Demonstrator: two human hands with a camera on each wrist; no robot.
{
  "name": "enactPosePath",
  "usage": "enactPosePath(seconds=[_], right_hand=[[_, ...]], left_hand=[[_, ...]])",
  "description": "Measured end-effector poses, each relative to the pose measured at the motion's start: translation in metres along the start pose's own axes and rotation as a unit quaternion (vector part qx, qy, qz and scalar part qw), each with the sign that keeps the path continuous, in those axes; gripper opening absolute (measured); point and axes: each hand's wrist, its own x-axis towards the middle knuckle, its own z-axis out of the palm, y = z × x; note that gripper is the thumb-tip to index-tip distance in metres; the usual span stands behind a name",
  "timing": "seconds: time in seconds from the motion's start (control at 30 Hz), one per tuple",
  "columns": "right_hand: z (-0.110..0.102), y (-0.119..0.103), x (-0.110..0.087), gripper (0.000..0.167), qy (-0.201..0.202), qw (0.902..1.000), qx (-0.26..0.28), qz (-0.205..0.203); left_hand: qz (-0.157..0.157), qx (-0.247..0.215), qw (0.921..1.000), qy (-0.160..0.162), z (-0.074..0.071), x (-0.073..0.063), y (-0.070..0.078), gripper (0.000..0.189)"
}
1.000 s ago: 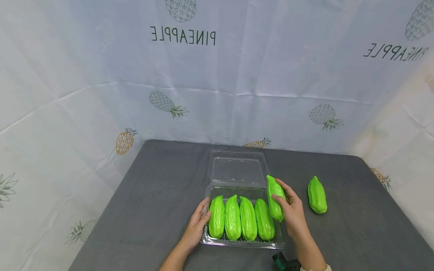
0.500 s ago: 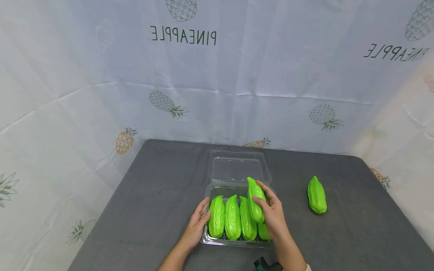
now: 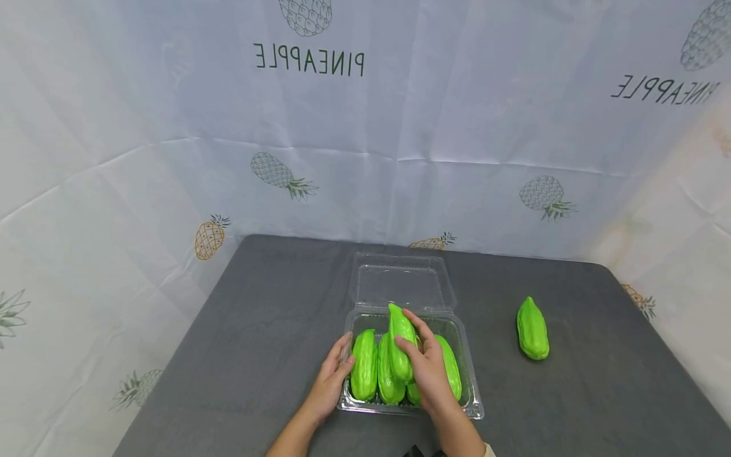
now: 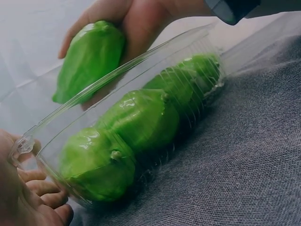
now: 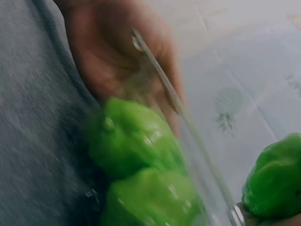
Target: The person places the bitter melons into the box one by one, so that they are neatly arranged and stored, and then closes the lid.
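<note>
Head view: a clear box (image 3: 473, 384) holds four gourds (image 3: 363, 366), left hand (image 3: 329, 376) gripping its left edge, right hand (image 3: 428, 366) grasping another gourd (image 3: 400, 339) above.

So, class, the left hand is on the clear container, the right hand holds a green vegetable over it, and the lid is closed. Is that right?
Not the lid: it lies open behind the container, as the head view shows. The rest stands.

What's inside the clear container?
Four green vegetables lie side by side. The right hand and its held vegetable hide most of the third from left and parts of its neighbours.
</note>
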Motion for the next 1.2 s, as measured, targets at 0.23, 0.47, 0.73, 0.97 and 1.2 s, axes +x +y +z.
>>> enactPosePath(seconds=[0.23, 0.47, 0.73, 0.97, 1.2], right_hand=[[0.017, 0.009, -0.001, 0.052, -0.01, 0.9989, -0.025, -0.037], [0.028, 0.015, -0.005, 0.049, -0.019, 0.9945, -0.075, -0.071], [0.033, 0.021, -0.006, 0.048, -0.038, 0.9835, -0.132, -0.117], [0.035, 0.024, -0.006, 0.045, -0.036, 0.9786, -0.158, -0.127], [0.035, 0.024, -0.007, 0.046, -0.06, 0.9772, -0.172, -0.11]], left_hand=[[0.001, -0.005, 1.0, -0.001, 0.0, 0.0, 0.0, 0.055], [0.005, -0.004, 1.0, -0.002, -0.001, -0.001, 0.0, 0.056], [0.002, -0.008, 0.9999, -0.007, 0.0, -0.001, 0.001, 0.056], [0.003, -0.005, 1.0, -0.005, 0.0, -0.001, 0.001, 0.055], [0.003, -0.002, 1.0, -0.004, 0.0, 0.0, 0.0, 0.055]])
